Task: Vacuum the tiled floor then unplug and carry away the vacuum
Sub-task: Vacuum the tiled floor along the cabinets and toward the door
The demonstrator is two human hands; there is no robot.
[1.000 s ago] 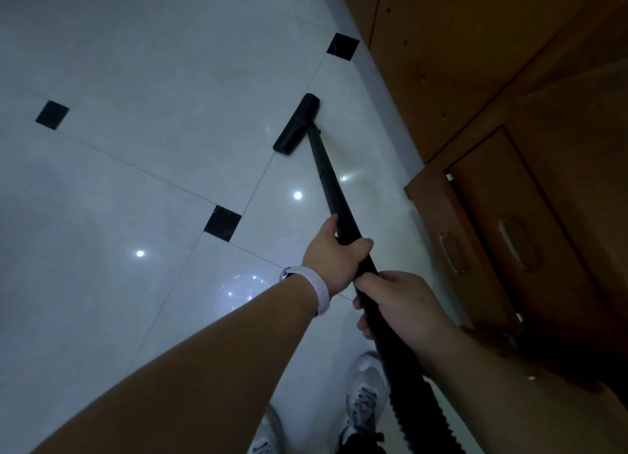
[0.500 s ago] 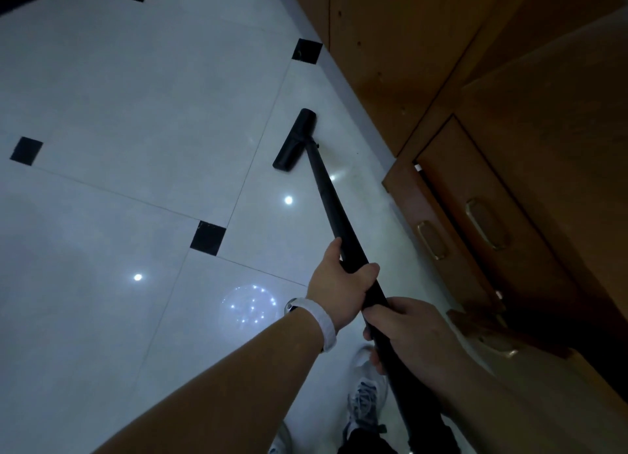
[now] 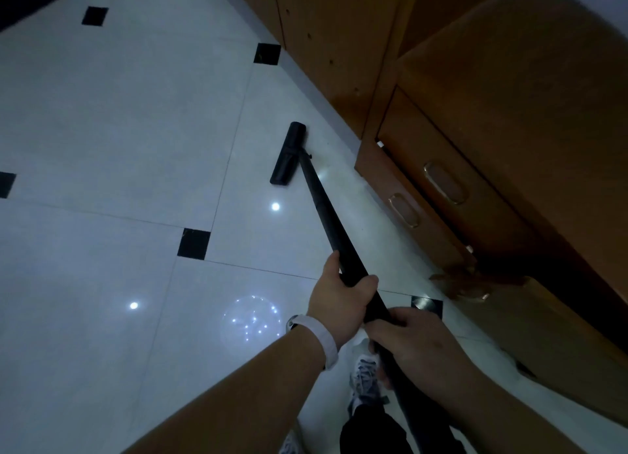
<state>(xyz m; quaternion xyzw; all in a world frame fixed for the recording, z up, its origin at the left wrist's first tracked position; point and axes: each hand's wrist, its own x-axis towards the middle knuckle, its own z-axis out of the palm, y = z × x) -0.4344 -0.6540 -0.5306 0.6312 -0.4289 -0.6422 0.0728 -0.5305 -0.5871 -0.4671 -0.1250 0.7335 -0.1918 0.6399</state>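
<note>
Glossy white tiled floor (image 3: 119,131) meets a brown wooden cabinet (image 3: 509,114). The long black vacuum wand (image 3: 326,212) rests its flat black nozzle (image 3: 288,154) near the cabinet base. The left hand (image 3: 336,304) grasps the wand ahead of the right hand (image 3: 418,348), which also grasps it. Probably best: nozzle flat, slow overlapping strokes.

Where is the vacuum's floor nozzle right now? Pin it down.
Head view, upper centre: the black floor nozzle lies on the white tiled floor at the far end of the wand, left of the wooden drawer cabinet.
</note>
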